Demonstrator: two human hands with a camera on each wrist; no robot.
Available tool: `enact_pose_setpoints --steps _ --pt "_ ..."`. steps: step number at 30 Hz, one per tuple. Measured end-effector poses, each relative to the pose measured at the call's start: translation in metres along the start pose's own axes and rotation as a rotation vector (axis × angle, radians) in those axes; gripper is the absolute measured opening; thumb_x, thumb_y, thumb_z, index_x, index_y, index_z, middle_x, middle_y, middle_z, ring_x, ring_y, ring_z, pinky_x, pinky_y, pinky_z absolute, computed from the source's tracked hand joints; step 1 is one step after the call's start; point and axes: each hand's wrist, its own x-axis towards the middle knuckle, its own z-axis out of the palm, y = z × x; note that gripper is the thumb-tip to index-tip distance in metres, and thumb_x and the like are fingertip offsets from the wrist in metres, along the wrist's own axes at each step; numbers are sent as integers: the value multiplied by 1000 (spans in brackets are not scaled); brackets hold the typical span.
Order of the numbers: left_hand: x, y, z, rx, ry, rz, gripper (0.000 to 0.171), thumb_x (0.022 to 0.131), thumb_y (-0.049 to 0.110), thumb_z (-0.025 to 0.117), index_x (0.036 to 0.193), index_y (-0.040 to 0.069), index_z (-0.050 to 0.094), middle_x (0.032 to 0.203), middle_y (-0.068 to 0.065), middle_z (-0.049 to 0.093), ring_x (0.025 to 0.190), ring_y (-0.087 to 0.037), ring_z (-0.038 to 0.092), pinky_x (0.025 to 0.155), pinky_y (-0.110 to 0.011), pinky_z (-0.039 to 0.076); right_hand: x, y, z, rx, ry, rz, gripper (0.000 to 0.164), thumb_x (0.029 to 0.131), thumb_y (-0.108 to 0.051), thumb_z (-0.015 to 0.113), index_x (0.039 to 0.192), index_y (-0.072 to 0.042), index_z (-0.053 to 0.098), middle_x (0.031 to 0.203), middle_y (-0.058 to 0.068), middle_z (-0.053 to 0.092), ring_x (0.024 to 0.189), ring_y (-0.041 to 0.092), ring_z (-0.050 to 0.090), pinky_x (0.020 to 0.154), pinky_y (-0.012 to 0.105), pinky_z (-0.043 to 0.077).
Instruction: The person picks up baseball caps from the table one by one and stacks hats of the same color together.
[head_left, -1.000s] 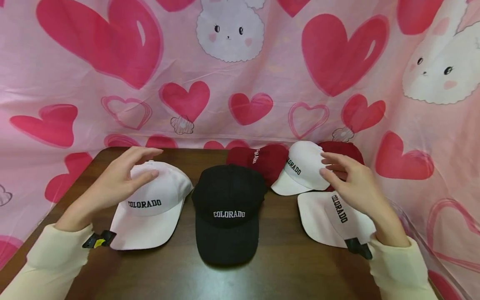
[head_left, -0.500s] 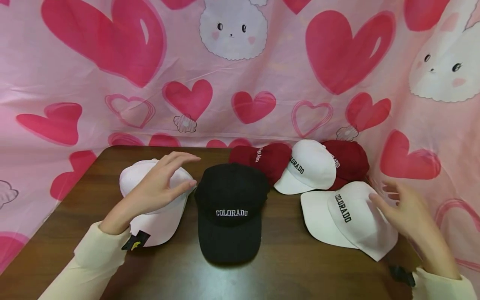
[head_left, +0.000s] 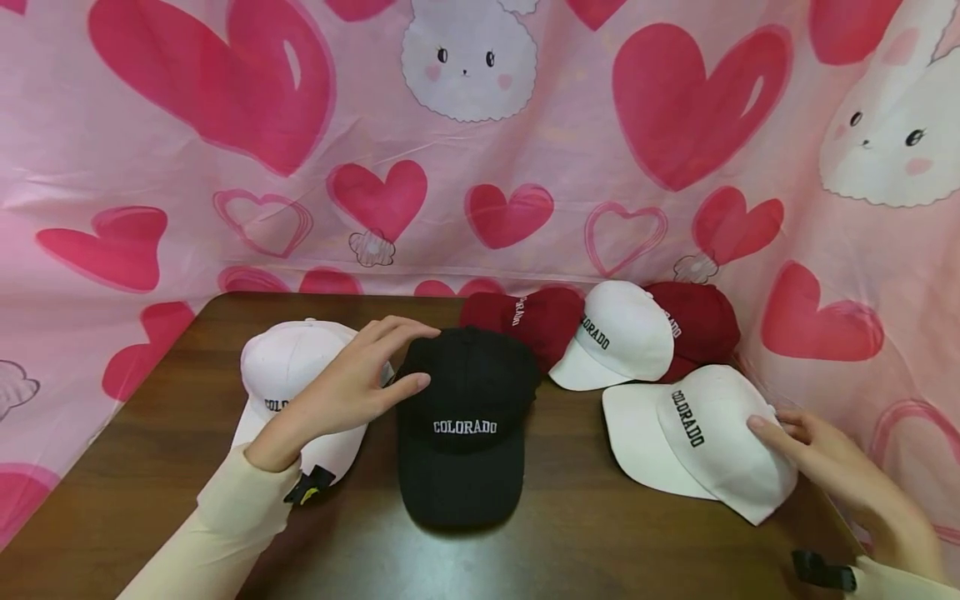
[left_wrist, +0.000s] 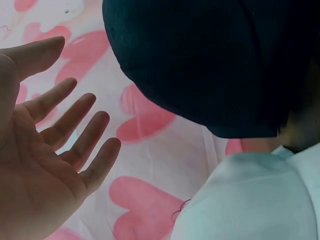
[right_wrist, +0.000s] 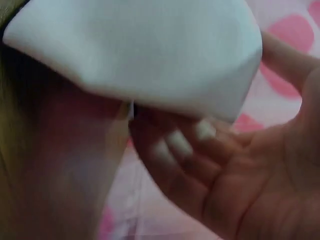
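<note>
A white cap [head_left: 720, 442] lettered COLORADO lies at the right of the table, visor pointing left. My right hand [head_left: 840, 471] holds its back edge; in the right wrist view the thumb goes behind the cap and the fingers [right_wrist: 185, 155] curl beneath its rim. A black cap [head_left: 463, 467] with white lettering sits mid-table, visor toward me. My left hand [head_left: 348, 392] hovers at its left side with spread fingers and nothing in them. Behind that hand is another white cap [head_left: 281, 358], partly covered, also visor forward.
At the back right, a dark red cap [head_left: 551, 321], a third white cap [head_left: 630, 333] and a second dark red cap [head_left: 705, 321] stand crowded together. A pink heart-patterned cloth [head_left: 450, 225] hangs behind the brown table [head_left: 562, 533] and along its right side.
My left hand has moved right, from over the left white cap to the black cap's side. My right hand has swung right and down to the back of the right white cap and taken hold.
</note>
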Motion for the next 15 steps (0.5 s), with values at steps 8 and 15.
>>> enact_pose_setpoints --steps 8,15 --pt "5 5 10 -58 -15 28 56 97 25 79 148 16 59 148 -1 56 134 -24 50 110 -52 47 2 24 11 408 -111 -75 55 114 -27 48 147 12 28 115 -8 66 99 8 70 83 26 60" --pt "9 8 14 -74 -5 45 57 97 28 79 149 20 58 147 1 56 136 -20 50 113 -52 45 4 18 10 603 -94 -205 34 110 -6 52 137 -19 36 118 -11 72 101 12 73 82 27 61"
